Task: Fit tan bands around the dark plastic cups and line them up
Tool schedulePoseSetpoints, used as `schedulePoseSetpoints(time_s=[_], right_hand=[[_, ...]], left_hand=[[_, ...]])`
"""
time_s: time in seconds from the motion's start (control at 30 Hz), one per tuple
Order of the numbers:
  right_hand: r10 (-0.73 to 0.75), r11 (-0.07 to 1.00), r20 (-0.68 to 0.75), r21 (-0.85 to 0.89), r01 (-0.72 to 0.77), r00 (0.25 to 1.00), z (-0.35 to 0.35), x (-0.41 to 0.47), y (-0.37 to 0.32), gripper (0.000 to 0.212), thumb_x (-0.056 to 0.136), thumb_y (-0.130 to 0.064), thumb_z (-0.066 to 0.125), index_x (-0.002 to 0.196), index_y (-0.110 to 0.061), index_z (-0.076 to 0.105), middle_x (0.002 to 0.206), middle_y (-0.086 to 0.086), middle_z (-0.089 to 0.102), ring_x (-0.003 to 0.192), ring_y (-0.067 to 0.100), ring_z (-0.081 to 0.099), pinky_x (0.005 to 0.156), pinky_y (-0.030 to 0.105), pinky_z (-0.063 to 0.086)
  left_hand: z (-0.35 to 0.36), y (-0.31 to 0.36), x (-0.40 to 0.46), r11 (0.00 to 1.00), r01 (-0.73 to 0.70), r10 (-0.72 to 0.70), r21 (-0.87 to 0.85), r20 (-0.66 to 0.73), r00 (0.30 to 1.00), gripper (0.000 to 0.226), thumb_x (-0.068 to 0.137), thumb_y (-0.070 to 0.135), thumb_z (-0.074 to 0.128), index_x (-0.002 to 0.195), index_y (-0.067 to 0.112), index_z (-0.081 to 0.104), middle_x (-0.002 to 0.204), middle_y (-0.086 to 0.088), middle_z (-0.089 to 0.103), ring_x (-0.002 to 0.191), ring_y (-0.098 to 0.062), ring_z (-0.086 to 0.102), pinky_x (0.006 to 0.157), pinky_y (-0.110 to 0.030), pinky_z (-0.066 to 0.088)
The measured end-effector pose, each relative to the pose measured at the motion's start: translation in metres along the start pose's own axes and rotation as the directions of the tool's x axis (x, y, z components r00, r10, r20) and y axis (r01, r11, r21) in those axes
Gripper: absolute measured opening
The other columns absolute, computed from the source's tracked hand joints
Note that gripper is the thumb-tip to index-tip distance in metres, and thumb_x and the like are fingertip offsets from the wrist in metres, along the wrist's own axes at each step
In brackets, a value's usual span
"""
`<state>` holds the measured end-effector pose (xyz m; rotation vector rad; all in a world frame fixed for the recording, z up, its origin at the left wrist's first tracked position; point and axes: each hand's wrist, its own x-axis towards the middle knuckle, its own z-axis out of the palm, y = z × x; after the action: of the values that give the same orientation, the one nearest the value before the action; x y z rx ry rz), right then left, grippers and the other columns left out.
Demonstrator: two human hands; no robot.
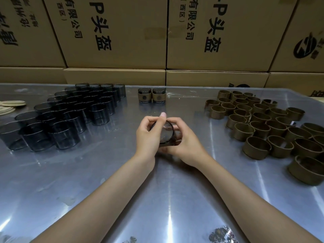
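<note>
Both hands, left (148,135) and right (184,142), clasp one cup (164,135) mid-table; whether a band is on it, we cannot tell. If our grip slips on the smooth plastic, we think the band could seat crooked. Table (166,199) is shiny, wrapped in film; cartons (122,32) wall the back.

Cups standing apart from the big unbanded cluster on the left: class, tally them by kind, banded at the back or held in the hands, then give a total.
Banded cups at the back: 2
Dark cup held by left hand and right hand: 1
Total: 3
</note>
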<state>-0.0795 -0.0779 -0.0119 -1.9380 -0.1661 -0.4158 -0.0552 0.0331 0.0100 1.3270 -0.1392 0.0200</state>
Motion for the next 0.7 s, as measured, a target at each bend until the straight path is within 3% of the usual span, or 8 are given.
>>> schedulePoseSetpoints(time_s=[0.07,0.2,0.23,0.33,0.47,0.57,0.7], right_hand=[[0.007,1.0,-0.011,0.012,-0.007,1.0,-0.001,0.0,0.0,0.073,0.057,-0.012,0.09,0.113,-0.042,0.053,0.111,0.0,0.066,0.101,0.016,0.067,0.091,0.045,0.054],[0.053,0.992,-0.045,0.119,-0.048,0.998,-0.005,0.001,-0.003,0.072,0.06,0.006,0.086,0.114,-0.029,0.054,0.112,0.008,0.066,0.098,0.013,0.066,0.089,0.029,0.055],[0.066,0.988,-0.044,0.146,-0.059,0.997,-0.006,0.001,-0.004,0.07,0.061,0.008,0.085,0.115,-0.024,0.055,0.112,0.009,0.066,0.099,0.015,0.066,0.089,0.027,0.054],[0.103,0.976,-0.035,0.194,-0.095,0.994,-0.009,0.001,-0.007,0.07,0.062,0.01,0.084,0.122,-0.014,0.057,0.117,0.012,0.067,0.11,0.024,0.063,0.094,0.033,0.052],[0.144,0.964,-0.053,0.234,-0.127,0.988,-0.013,0.002,-0.006,0.073,0.061,0.009,0.084,0.125,-0.012,0.057,0.115,0.013,0.068,0.109,0.027,0.064,0.097,0.036,0.051],[0.166,0.952,-0.051,0.269,-0.147,0.985,-0.015,0.002,-0.005,0.07,0.062,0.008,0.084,0.124,-0.015,0.059,0.112,0.014,0.069,0.106,0.027,0.066,0.097,0.04,0.051],[0.158,0.953,-0.042,0.267,-0.142,0.987,-0.015,0.002,-0.004,0.065,0.063,0.006,0.084,0.12,-0.015,0.061,0.113,0.013,0.07,0.109,0.027,0.064,0.099,0.045,0.05]], left_hand=[[-0.001,0.003,0.0,0.999,0.039,-0.038,-0.02,0.015,0.999,0.021,0.092,0.034,0.063,0.08,0.017,0.064,0.093,-0.013,0.067,0.089,-0.026,0.065,0.088,-0.047,0.053],[-0.008,0.008,0.004,0.992,0.099,-0.084,-0.077,0.178,0.98,0.02,0.098,0.025,0.053,0.095,0.019,0.072,0.091,-0.004,0.074,0.083,-0.016,0.071,0.066,-0.026,0.057],[-0.009,0.009,0.005,0.987,0.126,-0.103,-0.096,0.219,0.97,0.022,0.099,0.022,0.05,0.098,0.019,0.072,0.091,-0.001,0.075,0.083,-0.014,0.071,0.066,-0.025,0.057],[-0.013,0.01,0.011,0.961,0.215,-0.158,-0.172,0.293,0.943,0.027,0.098,0.017,0.044,0.105,0.017,0.07,0.096,-0.002,0.074,0.091,-0.018,0.068,0.084,-0.031,0.051],[-0.017,0.009,0.014,0.942,0.268,-0.166,-0.203,0.414,0.895,0.035,0.098,0.017,0.04,0.126,0.016,0.061,0.114,-0.005,0.069,0.099,-0.019,0.062,0.08,-0.025,0.048],[-0.023,0.005,0.018,0.962,0.22,-0.11,-0.159,0.513,0.851,0.043,0.091,0.021,0.051,0.134,0.02,0.054,0.125,-0.004,0.065,0.107,-0.017,0.061,0.086,-0.025,0.049],[-0.028,0.002,0.022,0.992,0.104,-0.044,-0.072,0.579,0.814,0.053,0.084,0.013,0.068,0.134,0.023,0.053,0.124,0.0,0.066,0.114,-0.017,0.063,0.093,-0.028,0.052]])
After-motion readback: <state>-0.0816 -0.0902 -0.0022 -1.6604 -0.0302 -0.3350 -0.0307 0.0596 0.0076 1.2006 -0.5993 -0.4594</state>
